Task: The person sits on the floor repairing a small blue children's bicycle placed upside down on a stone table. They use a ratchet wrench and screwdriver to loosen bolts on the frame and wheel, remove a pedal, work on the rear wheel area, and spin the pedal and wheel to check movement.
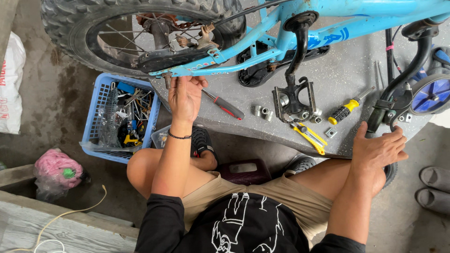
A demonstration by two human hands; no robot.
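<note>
Concrete floor [61, 93], grey and stained, runs round a low grey speckled worktop [347, 70]. A small blue bike [328, 14] lies on the worktop with its back wheel [84, 28] sticking out past the edge. On the worktop near the bike are a red screwdriver [225, 107], a yellow screwdriver [346, 110], a yellow cutter [310, 136], some small metal nuts [263, 112] and a black pedal [291, 100] on its crank. A blue basket [96, 110] full of tools sits on the floor just beside the worktop. A pink bag [55, 167] and a white sack [11, 89] lie further off on the floor, and a cream cord [70, 213] runs over a wooden board [56, 232]. Grey slippers [435, 185] sit at the far right.

The person sits low with bare knees apart, one on each side of a dark red stool [244, 169].

The left hand [185, 96] reaches straight up, arm long, palm facing the camera. Its fingertips touch a small bolt [168, 79] under the blue frame by the back wheel. The grip is partly closed there; I cannot tell if it pinches the bolt.

The right hand [378, 149] rests by the right knee, at the worktop's edge. Its grip is wrapped tight round the black handlebar [377, 119], close to a blue side wheel [432, 96].
</note>
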